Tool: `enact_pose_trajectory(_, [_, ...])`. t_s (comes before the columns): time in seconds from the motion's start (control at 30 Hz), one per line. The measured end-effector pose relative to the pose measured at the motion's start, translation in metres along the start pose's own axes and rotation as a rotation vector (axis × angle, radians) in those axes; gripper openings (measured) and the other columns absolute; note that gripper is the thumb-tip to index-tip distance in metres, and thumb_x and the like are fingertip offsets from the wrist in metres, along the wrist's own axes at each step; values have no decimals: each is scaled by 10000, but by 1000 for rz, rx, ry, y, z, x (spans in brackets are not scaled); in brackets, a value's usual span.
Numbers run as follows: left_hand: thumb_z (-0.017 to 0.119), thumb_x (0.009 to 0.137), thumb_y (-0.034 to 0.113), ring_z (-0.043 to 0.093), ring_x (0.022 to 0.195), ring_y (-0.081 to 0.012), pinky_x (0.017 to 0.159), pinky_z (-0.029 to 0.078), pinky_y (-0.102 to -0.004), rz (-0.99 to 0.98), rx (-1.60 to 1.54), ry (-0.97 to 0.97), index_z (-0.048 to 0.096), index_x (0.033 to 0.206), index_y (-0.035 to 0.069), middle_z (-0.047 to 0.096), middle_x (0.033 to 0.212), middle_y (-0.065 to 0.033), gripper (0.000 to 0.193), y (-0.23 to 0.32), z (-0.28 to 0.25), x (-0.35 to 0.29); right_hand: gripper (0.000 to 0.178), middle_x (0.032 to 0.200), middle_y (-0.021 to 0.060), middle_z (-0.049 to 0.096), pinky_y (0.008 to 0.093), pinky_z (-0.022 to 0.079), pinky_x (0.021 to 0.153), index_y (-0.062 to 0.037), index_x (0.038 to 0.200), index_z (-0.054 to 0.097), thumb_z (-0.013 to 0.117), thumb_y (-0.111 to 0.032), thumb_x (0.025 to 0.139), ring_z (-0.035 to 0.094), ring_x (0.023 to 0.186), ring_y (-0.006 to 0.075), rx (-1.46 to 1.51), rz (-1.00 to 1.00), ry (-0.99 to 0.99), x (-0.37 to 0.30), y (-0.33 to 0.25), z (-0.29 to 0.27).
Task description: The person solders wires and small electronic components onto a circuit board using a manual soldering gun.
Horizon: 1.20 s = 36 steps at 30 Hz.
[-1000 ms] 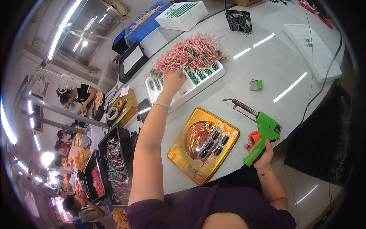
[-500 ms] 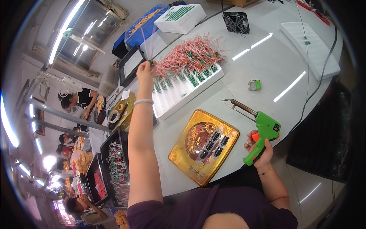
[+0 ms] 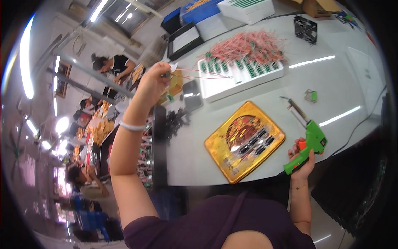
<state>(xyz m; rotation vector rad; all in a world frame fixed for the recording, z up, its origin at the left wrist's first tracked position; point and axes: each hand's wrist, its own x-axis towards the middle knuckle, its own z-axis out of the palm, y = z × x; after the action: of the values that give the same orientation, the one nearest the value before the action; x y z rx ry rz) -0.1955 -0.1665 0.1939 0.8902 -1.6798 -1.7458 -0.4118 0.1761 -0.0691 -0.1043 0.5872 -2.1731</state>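
Note:
My left hand (image 3: 154,81) is raised left of the white foam tray (image 3: 238,89), its fingers closed on a small green circuit board with long, thin pinkish wires (image 3: 195,76) trailing right over the tray's edge. Rows of green boards stand in the tray, their pink wires (image 3: 253,45) heaped at its far side. At the right, my right hand (image 3: 306,168) grips a green soldering gun (image 3: 316,139), one finger by its orange trigger, the metal tip pointing up and left. Between the hands lies a golden tin (image 3: 224,159) with several black parts (image 3: 251,142) on top.
A small green-and-metal stand (image 3: 311,96) sits beyond the gun's tip, with a black fan (image 3: 305,30) farther back. Black pieces (image 3: 176,120) lie near the table's left edge, beside a dark bin. A cable (image 3: 352,135) runs along the right. Other people work at the far left.
My left hand has moved left and nearer, drawing the wired board away from the tray. The view has shifted left. My right hand still holds the soldering gun.

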Motion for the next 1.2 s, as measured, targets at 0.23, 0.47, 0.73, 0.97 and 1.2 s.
enact_pose_trajectory(0.23, [572, 818, 112, 497, 612, -74, 585, 405, -197, -143, -24, -135, 510, 865, 32, 539, 737, -6, 112, -72, 36, -151, 528, 1124, 97, 483, 277, 418, 768, 16, 1212, 405, 458, -359, 844, 488, 895, 143, -3, -38, -89, 7, -3, -7])
enact_pose_trajectory(0.47, [593, 822, 289, 426, 565, -113, 545, 381, -249, -61, -134, -170, 437, 716, 70, 446, 643, -37, 289, -148, 71, -204, 558, 1119, 171, 491, 260, 463, 692, 39, 1243, 344, 430, -351, 853, 524, 842, 156, -225, -29, -177, -12, -9, 18])
enact_pose_trajectory(0.73, [523, 874, 245, 323, 418, -60, 447, 333, -223, 101, -353, -62, 434, 804, 65, 378, 506, 9, 212, -190, 128, -215, 733, 1073, 160, 525, 250, 453, 727, 8, 1273, 312, 718, -135, 679, 546, 853, 135, -489, 140, -350, -82, 38, 90])
enact_pose_trajectory(0.97, [532, 873, 227, 415, 455, -56, 417, 317, -175, -4, -375, -136, 456, 813, 47, 486, 578, -29, 204, -212, 144, -210, 615, 1112, 161, 489, 237, 464, 727, -7, 1257, 311, 615, 60, 726, 538, 839, 123, -802, -108, -362, -82, 53, 93])
enact_pose_trajectory(1.2, [511, 884, 234, 443, 475, -60, 437, 355, -174, -66, -394, -231, 463, 831, 45, 521, 625, -53, 202, -212, 148, -207, 610, 1114, 161, 482, 231, 468, 717, -18, 1253, 319, 615, 63, 725, 537, 830, 119, -748, -73, -350, -78, 49, 88])
